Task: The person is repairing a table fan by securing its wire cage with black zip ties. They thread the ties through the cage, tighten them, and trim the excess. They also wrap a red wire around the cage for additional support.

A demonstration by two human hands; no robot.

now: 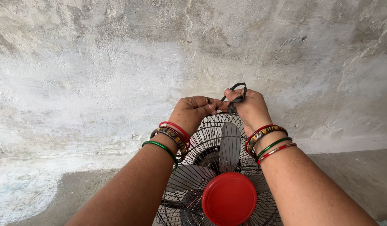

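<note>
1. The left hand (194, 109) is curled into a loose fist at the far top edge of the fan guard (189, 161); its thumb and fingertips pinch one end of a thin black strap (236, 97), just left of the right hand.
2. The right hand (250, 108) is closed around the same black strap; a loop of it stands up above the knuckles, and the rest runs down between the fingers toward the guard rim.
3. The two hands sit close together, nearly touching, both clamped on the strap at the far upper rim of the fan.
4. The fan is near and low in the scene, between the forearms; its wire guard is dark, grey blades (229, 144) show behind the wires, and a round red cap (229, 199) sits at the centre of the grille.
5. Both wrists carry bangles (171, 137) in red, green and gold.
6. Behind the fan rises a rough whitewashed wall (97, 75); a grey concrete floor (361, 175) lies to the right and left.
</note>
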